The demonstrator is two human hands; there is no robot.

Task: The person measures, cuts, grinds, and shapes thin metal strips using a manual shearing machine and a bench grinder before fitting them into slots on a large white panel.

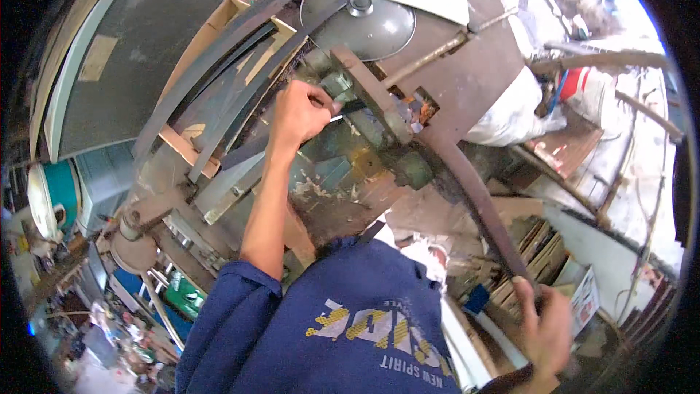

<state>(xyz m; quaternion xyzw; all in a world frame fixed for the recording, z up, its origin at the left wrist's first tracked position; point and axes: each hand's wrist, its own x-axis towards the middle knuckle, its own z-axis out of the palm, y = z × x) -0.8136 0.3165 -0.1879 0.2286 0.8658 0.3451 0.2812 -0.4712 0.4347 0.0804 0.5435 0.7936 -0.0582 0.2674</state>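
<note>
Since the long curved steel strip (pixel 467 190) looks heavy and rigid, clamped in the green vise (pixel 379 128), the right hand (pixel 543 321) rightly grips its free end for leverage while the left hand (pixel 299 113) clenches the vise handle (pixel 337 106).

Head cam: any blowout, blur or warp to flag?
Head view: upper right beyond the white sack is blown out by daylight; the right hand on the long curved metal strip is smeared; the left hand is sharper; straight bars bow near the black fisheye rim.
</note>
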